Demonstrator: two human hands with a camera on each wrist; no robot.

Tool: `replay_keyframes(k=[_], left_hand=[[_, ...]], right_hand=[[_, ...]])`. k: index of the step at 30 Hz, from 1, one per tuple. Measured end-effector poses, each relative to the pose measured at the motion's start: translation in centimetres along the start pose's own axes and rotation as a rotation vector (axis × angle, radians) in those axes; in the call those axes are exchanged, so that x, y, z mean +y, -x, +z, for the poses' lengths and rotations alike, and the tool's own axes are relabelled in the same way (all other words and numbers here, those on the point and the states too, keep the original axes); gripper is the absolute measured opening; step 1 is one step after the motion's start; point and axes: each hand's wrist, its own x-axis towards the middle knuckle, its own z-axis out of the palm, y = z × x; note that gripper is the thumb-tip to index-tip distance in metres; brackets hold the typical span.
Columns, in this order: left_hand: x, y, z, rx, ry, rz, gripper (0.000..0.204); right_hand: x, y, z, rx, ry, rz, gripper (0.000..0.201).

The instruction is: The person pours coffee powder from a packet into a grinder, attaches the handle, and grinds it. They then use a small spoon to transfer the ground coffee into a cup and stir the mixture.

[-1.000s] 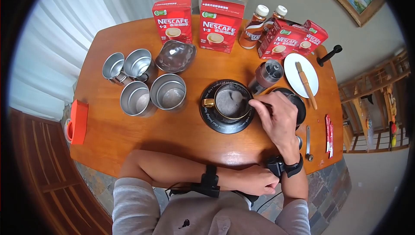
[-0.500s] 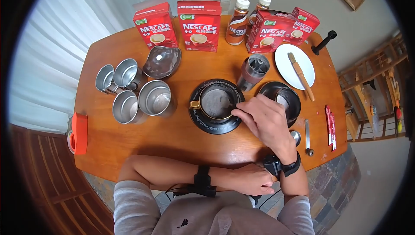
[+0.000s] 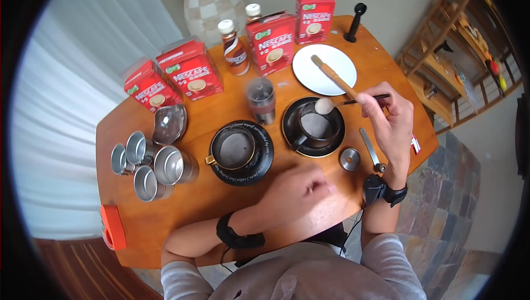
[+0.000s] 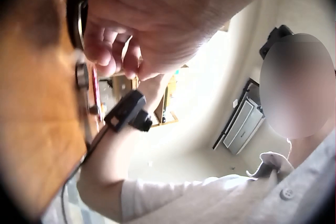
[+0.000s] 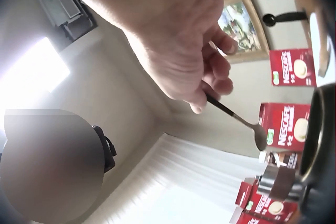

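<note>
My right hand (image 3: 389, 123) (image 5: 173, 45) pinches the dark handle of a spoon (image 3: 324, 106) (image 5: 260, 136). Its bowl, pale in the head view, hangs over the far rim of a black cup (image 3: 317, 125) on a dark saucer (image 3: 291, 141). To the left stands a black cup with a gold handle (image 3: 234, 150), holding greyish liquid, on a black saucer with white lettering (image 3: 259, 170). Blurred and empty, my left hand (image 3: 295, 192) (image 4: 157, 19) hovers near the table's front side, its fingers loosely curled.
Behind the cups stand a grinder (image 3: 261, 101), red boxes (image 3: 190, 70) and bottles (image 3: 236, 51). A brush (image 3: 335, 77) lies across a white plate (image 3: 309, 82). Metal cups (image 3: 169, 166) stand left; a metal disc (image 3: 350, 159) and a long-handled tool (image 3: 371, 148) lie right.
My right hand has moved right from the gold-handled cup, lifting the spoon to the other black cup. My left hand has come forward from the table's edge. The head view has turned right.
</note>
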Motion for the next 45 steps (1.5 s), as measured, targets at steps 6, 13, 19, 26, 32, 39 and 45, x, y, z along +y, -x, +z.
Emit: replay_keyframes(k=[6,13,19,26,32,39,45], left_hand=[[-0.8,-2.3,-1.2,0.405,-0.225,-0.047,0.032],[-4.8,-3.1,-1.1,0.334,0.04,-0.265,0.029],[-4.1,-3.5,-0.8,0.288,0.052,-0.25,0.03],[-3.9,-3.3,-1.1,0.281,-0.013,-0.235,0.03],[-3.8,-3.3,-1.1,0.251,-0.128,-0.206,0.03],[-4.5,-2.3,-0.8,0.229,-0.35,-0.118,0.029],[-3.2,-1.1,-0.3,0.272,-0.175,-0.139,0.028]], right_hand=[[1.4,0.3,1.0,-0.144,0.215,-0.128,0.022],[3.3,0.7,2.2,-0.162,0.468,-0.185,0.022],[4.3,0.9,3.7,-0.154,0.263,-0.255,0.02],[3.9,0.9,3.0,-0.292,0.118,-0.118,0.021],[4.3,0.9,2.9,-0.238,0.153,-0.138,0.023],[3.6,1.0,2.2,-0.33,0.131,-0.066,0.026],[2.3,2.2,1.8,-0.38,0.177,-0.147,0.022]])
